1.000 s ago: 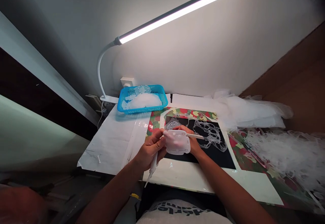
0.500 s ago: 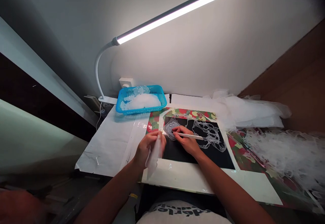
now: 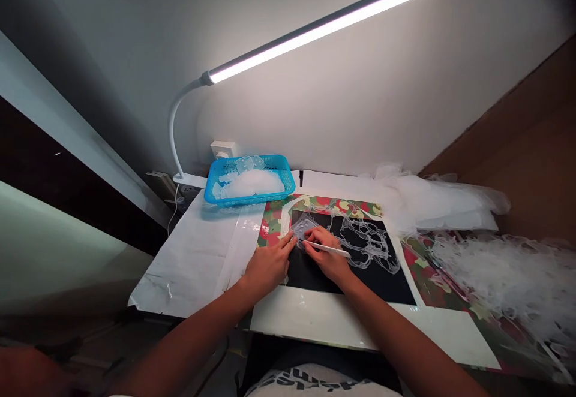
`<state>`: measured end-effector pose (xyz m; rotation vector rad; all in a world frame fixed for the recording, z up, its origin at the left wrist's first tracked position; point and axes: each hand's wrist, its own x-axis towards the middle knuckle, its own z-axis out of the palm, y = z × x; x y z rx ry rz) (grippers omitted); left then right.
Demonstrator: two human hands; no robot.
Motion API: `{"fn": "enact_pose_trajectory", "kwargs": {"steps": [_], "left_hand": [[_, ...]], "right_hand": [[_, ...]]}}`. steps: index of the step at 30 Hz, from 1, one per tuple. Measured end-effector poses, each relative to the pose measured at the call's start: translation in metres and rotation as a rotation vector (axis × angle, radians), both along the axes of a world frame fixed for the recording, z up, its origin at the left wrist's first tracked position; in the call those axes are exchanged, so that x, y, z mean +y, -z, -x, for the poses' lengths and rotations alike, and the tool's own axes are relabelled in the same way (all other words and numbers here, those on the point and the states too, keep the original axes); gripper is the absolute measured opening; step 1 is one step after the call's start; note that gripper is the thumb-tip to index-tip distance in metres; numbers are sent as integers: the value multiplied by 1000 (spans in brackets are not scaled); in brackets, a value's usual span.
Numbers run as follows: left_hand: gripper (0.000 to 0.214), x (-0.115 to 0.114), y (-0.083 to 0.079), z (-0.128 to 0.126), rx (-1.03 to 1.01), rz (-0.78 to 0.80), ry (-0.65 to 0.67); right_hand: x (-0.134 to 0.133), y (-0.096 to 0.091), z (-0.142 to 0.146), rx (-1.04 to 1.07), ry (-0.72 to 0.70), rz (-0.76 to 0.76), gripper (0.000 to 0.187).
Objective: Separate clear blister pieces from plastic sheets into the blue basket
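Note:
My right hand (image 3: pixel 330 257) is closed around a slim white pen-like tool (image 3: pixel 330 249), its tip pointing left at a translucent plastic sheet (image 3: pixel 303 225). The tip itself is too small to make out. Fingers stretched forward, my left hand (image 3: pixel 269 265) presses on the near left edge of that sheet, close to the tool tip. A bit of clear film shows beside the left palm. Under the sheet lies a black mat (image 3: pixel 310 278). Cut-out translucent webbing (image 3: pixel 371 241) spreads over the mat to the right of my right hand.
A blue basket (image 3: pixel 249 198) with translucent pieces stands at the back. White sheer material (image 3: pixel 443 202) is stacked at the back right, with a heap of tangled clear scraps (image 3: pixel 508 283) nearer. White paper (image 3: pixel 189 259) covers the left side. A lamp (image 3: pixel 333 25) hangs overhead.
My left hand has let go of the whitish film piece it held up, and now lies on the sheet's edge. My right hand, still holding the tool, has shifted slightly down.

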<state>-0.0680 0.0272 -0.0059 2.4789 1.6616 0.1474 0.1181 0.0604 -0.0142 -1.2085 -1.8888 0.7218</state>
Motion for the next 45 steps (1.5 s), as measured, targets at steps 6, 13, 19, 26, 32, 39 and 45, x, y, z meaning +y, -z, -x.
{"fn": "enact_pose_trajectory", "kwargs": {"steps": [6, 13, 19, 26, 32, 39, 45], "left_hand": [[59, 0, 3, -1, 66, -21, 40], [61, 2, 3, 0, 145, -33, 86], [61, 2, -2, -2, 195, -14, 64], [55, 15, -11, 0, 59, -10, 86], [44, 47, -32, -21, -800, 328, -5], [43, 45, -17, -42, -908, 808, 1], [29, 27, -21, -45, -744, 433, 86]], "right_hand": [[-1, -2, 9, -106, 32, -35, 17], [-8, 11, 17, -225, 12, -116, 14], [17, -12, -23, -116, 152, -157, 18], [32, -47, -127, 595, 576, 75, 36], [-20, -54, -69, 410, 179, 116, 25], [-44, -62, -61, 303, -124, 286, 22], [-22, -46, -89, 591, -56, 560, 28]]}}
